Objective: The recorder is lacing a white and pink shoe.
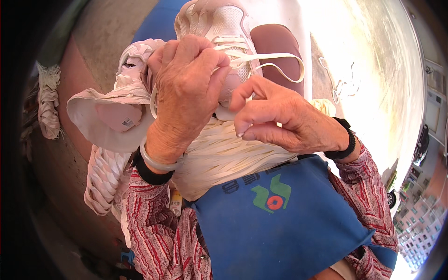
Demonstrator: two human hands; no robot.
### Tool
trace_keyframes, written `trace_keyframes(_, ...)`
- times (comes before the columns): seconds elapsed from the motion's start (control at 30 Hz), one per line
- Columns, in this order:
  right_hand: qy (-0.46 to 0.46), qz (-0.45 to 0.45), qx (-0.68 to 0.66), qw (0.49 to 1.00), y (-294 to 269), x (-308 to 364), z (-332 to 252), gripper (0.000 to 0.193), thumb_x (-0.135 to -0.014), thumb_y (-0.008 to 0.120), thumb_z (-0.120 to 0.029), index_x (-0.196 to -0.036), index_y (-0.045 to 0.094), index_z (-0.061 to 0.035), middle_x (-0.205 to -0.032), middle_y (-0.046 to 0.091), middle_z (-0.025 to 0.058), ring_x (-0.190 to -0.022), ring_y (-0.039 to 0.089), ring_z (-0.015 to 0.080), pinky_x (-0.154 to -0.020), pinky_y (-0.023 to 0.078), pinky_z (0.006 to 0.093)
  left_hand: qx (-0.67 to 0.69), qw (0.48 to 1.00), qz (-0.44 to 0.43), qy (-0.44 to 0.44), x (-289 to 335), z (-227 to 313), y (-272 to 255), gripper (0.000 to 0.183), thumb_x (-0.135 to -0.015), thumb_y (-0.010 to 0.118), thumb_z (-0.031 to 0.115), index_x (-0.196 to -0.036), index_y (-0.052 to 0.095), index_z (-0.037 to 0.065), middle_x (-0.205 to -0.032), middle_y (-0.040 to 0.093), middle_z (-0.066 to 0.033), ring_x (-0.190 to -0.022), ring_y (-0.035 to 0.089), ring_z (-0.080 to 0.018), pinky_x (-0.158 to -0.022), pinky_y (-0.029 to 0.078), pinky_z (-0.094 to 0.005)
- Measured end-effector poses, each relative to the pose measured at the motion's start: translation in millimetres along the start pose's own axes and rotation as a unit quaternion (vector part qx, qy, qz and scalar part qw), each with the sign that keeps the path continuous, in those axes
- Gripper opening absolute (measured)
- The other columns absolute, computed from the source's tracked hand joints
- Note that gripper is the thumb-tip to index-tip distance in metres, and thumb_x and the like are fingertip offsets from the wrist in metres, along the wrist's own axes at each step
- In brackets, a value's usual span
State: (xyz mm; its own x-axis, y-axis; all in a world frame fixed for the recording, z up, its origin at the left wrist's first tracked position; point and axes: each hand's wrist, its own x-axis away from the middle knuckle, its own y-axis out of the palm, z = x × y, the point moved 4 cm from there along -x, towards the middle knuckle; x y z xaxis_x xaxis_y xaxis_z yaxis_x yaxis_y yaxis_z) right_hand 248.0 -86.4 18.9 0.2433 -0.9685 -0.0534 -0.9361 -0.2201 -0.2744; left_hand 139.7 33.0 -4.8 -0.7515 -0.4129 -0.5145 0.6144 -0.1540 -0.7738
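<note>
A pale pink and white sneaker (228,23) rests in front of me, toe toward me, with a flat cream shoelace (284,56) threaded through its eyelets. The lace swings out in a loose loop on the shoe's right. My left hand (184,86) is closed at the shoe's left edge, thumb and fingers pinching the lace; its fingertips are partly hidden. Just right of the toe, my right hand (284,116) is closed with fingers curled, and small white bits of lace show between them. Below both hands, a thick bundle of cream laces (228,154) lies across my lap.
Another pale pink shoe (135,70) lies at the left beside an upturned pale piece (100,112). Braided lace bundles (105,179) hang below it, and another bundle (49,102) is farther left. My blue apron (275,224) covers my lap. A loose lace (343,84) lies on the right-hand floor.
</note>
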Motion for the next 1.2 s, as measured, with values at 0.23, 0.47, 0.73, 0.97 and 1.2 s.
trace_keyframes(0.23,0.079,0.053,0.201,0.975,-14.5,-0.8,32.5,0.007,-0.086,0.061,-0.005,-0.090,0.061,-0.0001,-0.085,0.060,0.0174,-0.080,0.062,0.0371,-0.070,0.049,0.0443,0.156,0.984,-0.088,-0.010,25.0,31.9,-26.6,0.022,-0.072,0.075,0.005,-0.089,0.062,0.007,-0.097,0.063,-0.0033,-0.096,0.061,-0.0242,-0.087,0.040,-0.0415)
trace_keyframes(0.47,0.040,0.192,0.279,0.940,-55.2,-30.6,45.9,0.015,-0.084,0.065,-0.010,-0.089,0.069,0.0027,-0.080,0.066,0.0204,-0.078,0.066,0.0354,-0.070,0.052,0.0430,0.258,0.950,-0.176,-0.005,41.6,58.4,-18.8,0.022,-0.077,0.074,0.008,-0.092,0.059,0.007,-0.083,0.063,-0.0049,-0.082,0.065,-0.0232,-0.076,0.049,-0.0422)
trace_keyframes(0.73,0.055,0.148,0.153,0.975,-55.3,11.1,34.5,0.011,-0.091,0.065,-0.004,-0.102,0.068,-0.0032,-0.086,0.060,0.0046,-0.069,0.058,0.0124,-0.059,0.047,0.0274,0.343,0.877,-0.279,-0.190,61.1,53.2,-15.0,0.015,-0.086,0.071,0.007,-0.094,0.059,0.004,-0.077,0.063,-0.0096,-0.064,0.063,-0.0246,-0.057,0.048,-0.0342)
trace_keyframes(0.97,0.049,0.142,0.176,0.973,-34.9,34.1,36.3,0.007,-0.086,0.066,-0.006,-0.092,0.064,-0.0021,-0.086,0.057,0.0133,-0.080,0.062,0.0331,-0.071,0.049,0.0418,0.273,0.895,-0.187,-0.298,41.6,23.9,-3.1,0.009,-0.093,0.064,0.007,-0.098,0.059,0.001,-0.067,0.055,-0.0033,-0.059,0.052,-0.0101,-0.056,0.044,-0.0258)
trace_keyframes(1.2,0.071,-0.026,0.127,0.989,-1.7,47.9,27.1,0.008,-0.086,0.063,-0.006,-0.091,0.063,-0.0002,-0.088,0.055,0.0159,-0.079,0.063,0.0353,-0.068,0.049,0.0453,0.226,0.885,-0.183,-0.364,34.8,14.8,4.0,0.011,-0.092,0.065,0.010,-0.093,0.061,-0.001,-0.071,0.060,-0.0070,-0.060,0.053,-0.0118,-0.056,0.044,-0.0272)
